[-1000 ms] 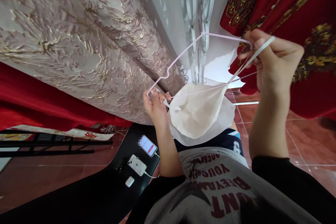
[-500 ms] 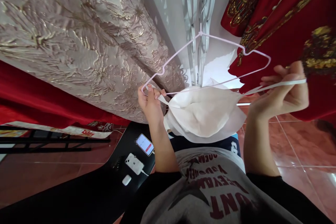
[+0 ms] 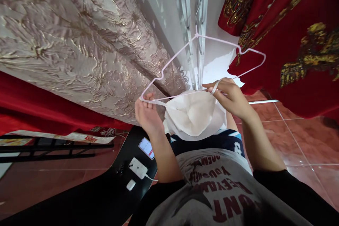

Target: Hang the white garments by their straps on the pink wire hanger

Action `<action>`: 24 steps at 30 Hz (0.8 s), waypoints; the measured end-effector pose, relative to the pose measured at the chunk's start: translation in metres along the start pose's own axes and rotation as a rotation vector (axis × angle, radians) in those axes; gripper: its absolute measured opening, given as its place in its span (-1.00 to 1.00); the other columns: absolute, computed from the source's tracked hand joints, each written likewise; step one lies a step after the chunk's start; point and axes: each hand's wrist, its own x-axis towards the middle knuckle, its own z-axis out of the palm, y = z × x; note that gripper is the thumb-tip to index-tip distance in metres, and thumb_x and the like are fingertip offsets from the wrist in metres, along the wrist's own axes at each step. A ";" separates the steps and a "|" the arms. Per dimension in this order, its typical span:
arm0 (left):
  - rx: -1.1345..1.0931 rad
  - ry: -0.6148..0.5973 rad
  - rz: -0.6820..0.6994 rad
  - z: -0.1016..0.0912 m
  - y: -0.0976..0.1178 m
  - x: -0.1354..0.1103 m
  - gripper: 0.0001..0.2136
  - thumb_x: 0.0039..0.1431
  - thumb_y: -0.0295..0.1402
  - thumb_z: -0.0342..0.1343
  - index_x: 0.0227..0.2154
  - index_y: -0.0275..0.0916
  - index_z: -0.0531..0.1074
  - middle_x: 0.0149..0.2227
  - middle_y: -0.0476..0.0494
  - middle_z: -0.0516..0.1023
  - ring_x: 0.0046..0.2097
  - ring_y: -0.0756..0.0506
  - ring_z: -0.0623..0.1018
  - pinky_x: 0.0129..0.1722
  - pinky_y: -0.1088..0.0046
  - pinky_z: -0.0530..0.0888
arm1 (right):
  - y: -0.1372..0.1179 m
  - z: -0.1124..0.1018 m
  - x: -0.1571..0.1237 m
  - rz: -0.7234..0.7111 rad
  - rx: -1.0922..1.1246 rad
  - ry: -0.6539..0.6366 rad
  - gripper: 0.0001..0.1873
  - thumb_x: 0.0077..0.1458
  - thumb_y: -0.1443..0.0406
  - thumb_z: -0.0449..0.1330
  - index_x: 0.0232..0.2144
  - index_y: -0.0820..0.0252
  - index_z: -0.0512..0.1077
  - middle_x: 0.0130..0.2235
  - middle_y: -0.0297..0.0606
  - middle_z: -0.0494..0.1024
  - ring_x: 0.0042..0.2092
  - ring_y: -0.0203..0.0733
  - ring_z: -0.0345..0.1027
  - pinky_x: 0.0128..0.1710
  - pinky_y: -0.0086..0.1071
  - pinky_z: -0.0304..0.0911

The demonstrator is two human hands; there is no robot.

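A pale pink clothes hanger (image 3: 177, 54) with a metal hook is tilted in front of me. My left hand (image 3: 148, 113) is closed at its left corner, where a white strap also passes by the fingers. The strap belongs to a thin white garment (image 3: 194, 114) bunched just below the hanger's bottom bar, over my lap. My right hand (image 3: 228, 95) is closed on the garment's other strap (image 3: 215, 86), which loops over the fingers. These fingers are close to the middle of the bottom bar; whether they touch it I cannot tell.
A pink-beige brocade cloth (image 3: 92, 49) hangs at left, and a red gold-embroidered cloth (image 3: 286, 49) at right. White metal bars (image 3: 187, 14) stand behind the hanger. Two phones (image 3: 138, 168) and a small white case (image 3: 130, 185) lie on a black seat (image 3: 127, 159).
My right hand has moved left and inward with the strap, from beyond the hanger's right end to near the bar's middle. My left hand stays at the left corner, slightly shifted.
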 end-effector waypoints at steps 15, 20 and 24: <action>0.494 -0.349 0.366 0.041 0.030 0.017 -0.79 0.31 -0.48 0.20 -0.15 -0.12 0.71 0.07 -0.13 0.69 0.24 -0.21 0.59 0.38 0.06 0.40 | 0.002 0.002 -0.006 -0.009 0.015 0.005 -0.61 0.41 0.00 0.12 -0.02 -0.04 0.68 -0.08 -0.21 0.75 -0.07 -0.02 0.57 0.09 0.01 0.30; 0.602 -0.446 0.221 0.055 0.031 0.039 -0.89 0.22 -0.44 0.31 -0.21 -0.16 0.68 -0.14 -0.10 0.71 -0.02 -0.15 0.65 0.15 0.27 0.55 | 0.002 0.002 -0.009 -0.010 -0.015 0.020 -0.65 0.40 0.03 0.15 -0.03 -0.05 0.68 -0.06 -0.21 0.75 -0.06 0.01 0.57 0.08 0.03 0.29; 0.626 -0.520 0.164 0.050 0.023 0.056 -0.98 0.24 -0.39 0.34 -0.31 -0.18 0.64 -0.35 -0.06 0.62 -0.27 -0.07 0.57 -0.15 0.41 0.54 | 0.003 0.000 -0.010 -0.021 -0.030 0.027 -0.66 0.40 0.05 0.16 -0.01 -0.04 0.67 -0.05 -0.21 0.75 -0.04 0.02 0.58 0.07 0.02 0.29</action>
